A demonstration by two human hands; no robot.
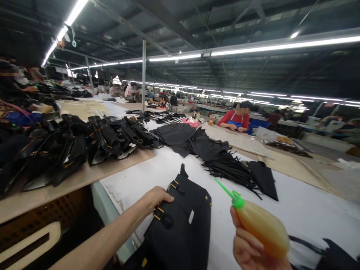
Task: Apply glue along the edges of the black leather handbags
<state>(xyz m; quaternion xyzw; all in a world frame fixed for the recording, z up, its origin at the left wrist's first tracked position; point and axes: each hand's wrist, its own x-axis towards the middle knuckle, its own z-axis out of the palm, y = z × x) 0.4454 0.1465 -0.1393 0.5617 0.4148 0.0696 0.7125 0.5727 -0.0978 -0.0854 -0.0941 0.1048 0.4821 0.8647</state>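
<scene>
In front of me a black bag piece (185,213) with gold-coloured buckles lies at the near edge of the white-covered table (129,176). My left hand (159,197) grips its left edge between the two buckles, thumb on top and fingers hidden beneath. A small white tag shows on the dark face. To the right, raised above the table, my right hand (249,243) is wrapped round a squeeze bottle (264,227). Amber liquid fills its lower part, and its thin green nozzle points up and left, apart from the bag.
Many black bags (107,137) are piled on the left. Flat black sheets (180,137) and a heap of black strips (230,170) lie ahead. A co-worker in red (233,120) sits across the table. A metal post (144,75) rises beyond.
</scene>
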